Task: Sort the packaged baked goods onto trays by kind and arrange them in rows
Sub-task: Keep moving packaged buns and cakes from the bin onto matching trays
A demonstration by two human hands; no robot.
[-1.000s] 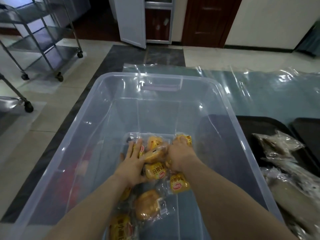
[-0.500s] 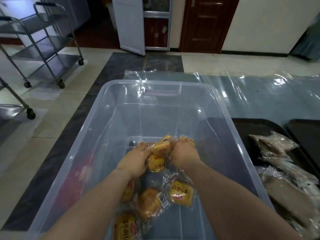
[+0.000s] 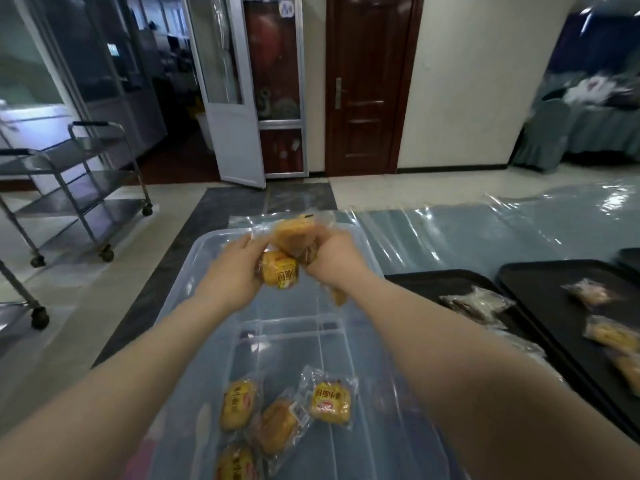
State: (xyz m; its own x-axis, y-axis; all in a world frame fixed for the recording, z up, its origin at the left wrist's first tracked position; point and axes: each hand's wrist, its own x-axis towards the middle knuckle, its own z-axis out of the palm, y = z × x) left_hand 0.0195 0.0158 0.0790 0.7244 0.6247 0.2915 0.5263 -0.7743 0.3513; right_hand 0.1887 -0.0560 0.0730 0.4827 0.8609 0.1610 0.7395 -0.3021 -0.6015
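Both my hands are raised above the clear plastic bin (image 3: 180,292), holding a bunch of yellow packaged buns between them. My left hand (image 3: 235,271) grips one labelled bun (image 3: 280,273). My right hand (image 3: 329,254) grips a larger packaged bun (image 3: 294,233), and another packet hangs below its wrist. Several yellow buns (image 3: 330,401) lie loose on the bin's floor. Two black trays stand to the right: the nearer tray (image 3: 415,282) carries dark packaged goods (image 3: 474,303), the farther tray (image 3: 540,282) carries light yellow packets (image 3: 609,334).
The bin and trays sit on a table under a clear plastic sheet (image 3: 485,230). A steel wheeled trolley (image 3: 79,188) stands on the floor at the left. A white glazed door (image 3: 228,98) and a dark wooden door (image 3: 363,84) lie beyond.
My hands closed on the buns at the bin's floor and lifted them up above the far rim. The view has tilted upward, and a second tray has come into sight.
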